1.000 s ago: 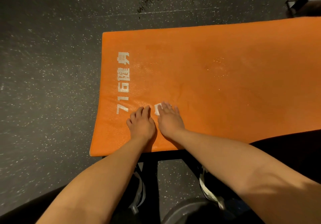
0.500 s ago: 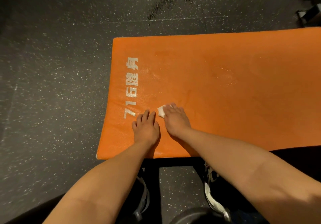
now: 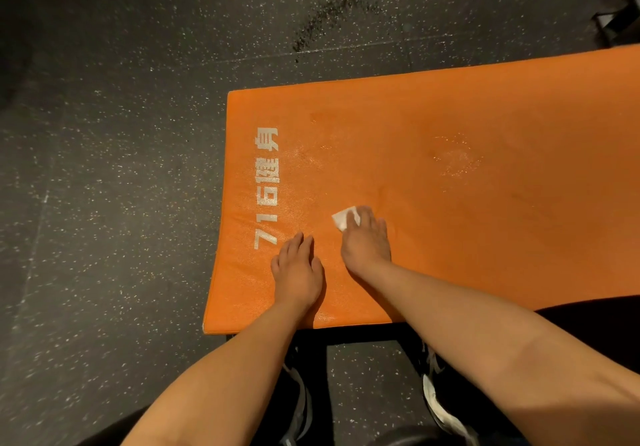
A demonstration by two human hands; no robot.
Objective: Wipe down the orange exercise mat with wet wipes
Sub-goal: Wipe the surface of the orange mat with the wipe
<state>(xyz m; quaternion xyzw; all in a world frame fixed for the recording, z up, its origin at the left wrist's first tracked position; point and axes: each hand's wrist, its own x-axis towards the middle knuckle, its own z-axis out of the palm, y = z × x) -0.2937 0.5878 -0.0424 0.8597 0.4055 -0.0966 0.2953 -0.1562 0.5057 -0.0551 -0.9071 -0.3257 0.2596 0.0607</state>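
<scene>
Dark speckled flooring [image 3: 104, 203] spreads under everything, and nearest the camera a strip of it shows between two shoes: the left shoe [image 3: 298, 397] and the right shoe [image 3: 440, 407], both dark with pale trim and partly hidden by the forearms reaching forward over them. Just beyond the shoes lies the near edge of the orange exercise mat [image 3: 485, 238], flat on the floor and running off the right side of the view, its short end to the left.

The left hand [image 3: 298, 272] rests palm down on the mat close to that near edge, fingers straight and together, holding nothing. Just to its right and a little farther out, the right hand [image 3: 365, 241] lies flat as well, its extended fingers pressing a small white wet wipe [image 3: 343, 219] against the mat; one corner of the wipe pokes out to the left of the fingertips. The two hands sit near each other without touching.

White lettering [image 3: 266, 189] runs along the mat's left end, beside the left hand's fingertips. Farther across the mat a glistening damp patch [image 3: 457, 158] catches the light. Past the far edge, a dark smear [image 3: 325, 20] marks the floor, and a blurred black object [image 3: 616, 20] sits at the top right corner.
</scene>
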